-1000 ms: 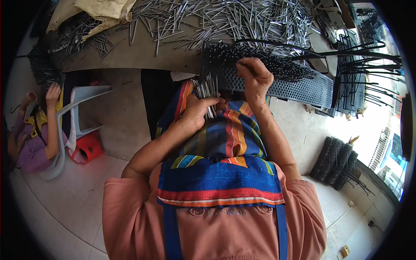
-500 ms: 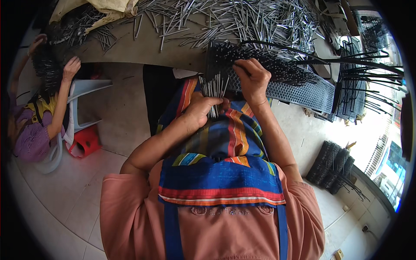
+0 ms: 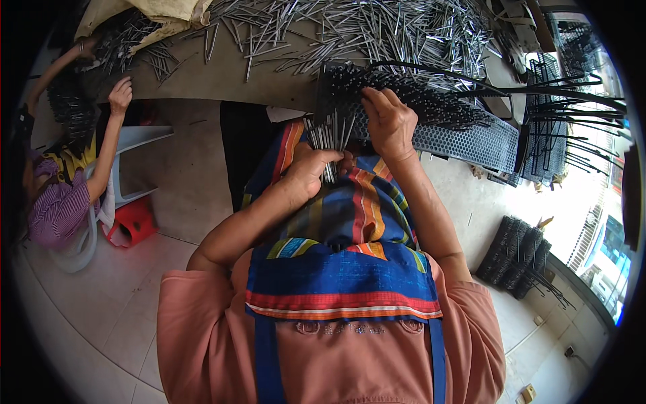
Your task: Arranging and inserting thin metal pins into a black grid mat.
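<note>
My left hand is closed around a bundle of thin grey metal rods, held upright over my lap with the tips fanning out at the top. My right hand is pinched above a dark perforated tray with a honeycomb of holes. Whatever sits between those fingertips is too small to make out. Many short dark rods stand in the tray's holes, mostly along its far side. The tray slants from the table edge down to the right.
Loose rods cover the far table, beside a tan sack. At left, a person works by a pale plastic chair and red stool. Black racks stand at right; dark bundles are on the floor.
My right hand has shifted slightly left over the tray, still pinched. My left hand stays nearly in place with the bundle. The person at left has reached one hand to the rods on the table.
</note>
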`<control>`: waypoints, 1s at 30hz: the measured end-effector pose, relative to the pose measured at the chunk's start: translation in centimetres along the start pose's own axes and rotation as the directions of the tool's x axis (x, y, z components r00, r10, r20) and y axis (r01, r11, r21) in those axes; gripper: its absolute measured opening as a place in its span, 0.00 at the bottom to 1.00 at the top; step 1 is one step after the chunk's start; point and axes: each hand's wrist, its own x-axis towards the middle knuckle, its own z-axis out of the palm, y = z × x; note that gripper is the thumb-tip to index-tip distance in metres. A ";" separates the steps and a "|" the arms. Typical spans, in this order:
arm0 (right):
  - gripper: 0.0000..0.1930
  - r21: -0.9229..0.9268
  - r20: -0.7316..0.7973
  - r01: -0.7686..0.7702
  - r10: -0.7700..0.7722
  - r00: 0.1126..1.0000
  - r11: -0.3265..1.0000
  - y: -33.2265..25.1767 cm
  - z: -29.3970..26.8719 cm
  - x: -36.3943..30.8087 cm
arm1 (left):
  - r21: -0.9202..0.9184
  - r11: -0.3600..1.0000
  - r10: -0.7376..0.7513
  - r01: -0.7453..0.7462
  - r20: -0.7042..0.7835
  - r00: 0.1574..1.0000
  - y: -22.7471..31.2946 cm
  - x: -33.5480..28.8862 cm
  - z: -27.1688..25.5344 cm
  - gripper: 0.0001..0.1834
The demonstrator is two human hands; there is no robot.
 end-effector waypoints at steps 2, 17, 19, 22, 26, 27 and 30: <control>0.15 -0.046 0.001 0.050 -0.050 0.999 0.998 0.1 0.0 -0.4 | 0.001 1.000 -0.005 0.006 -0.022 1.000 0.0 0.0 -0.1 0.10; 0.26 -0.126 0.072 0.157 -0.149 0.986 0.980 0.7 -0.7 -2.3 | -0.061 0.998 -0.026 0.026 -0.002 1.000 0.3 -0.2 0.0 0.13; 0.13 0.276 0.026 -0.104 0.101 0.995 0.955 -0.1 -1.1 -3.1 | 0.007 0.999 0.046 -0.047 0.115 0.992 0.3 -0.1 -0.1 0.12; 0.02 0.620 0.566 -0.725 0.470 0.678 0.299 -0.9 -1.5 -3.2 | 0.083 0.987 0.124 -0.135 0.125 0.984 0.4 -0.4 1.2 0.13; 0.03 0.619 0.654 -0.756 0.395 0.646 0.211 0.1 -2.6 -2.8 | 0.119 0.976 0.172 -0.183 0.102 0.980 0.2 -0.6 1.7 0.12; 0.03 0.620 0.653 -0.756 0.394 0.646 0.210 0.3 -2.8 -2.7 | 0.114 0.986 0.109 -0.119 0.093 0.990 0.2 -0.5 1.3 0.11; 0.02 0.731 0.429 -0.626 0.531 0.731 0.270 0.2 -3.3 -2.3 | 0.085 0.996 -0.003 0.002 0.013 1.000 -0.4 -0.1 0.4 0.11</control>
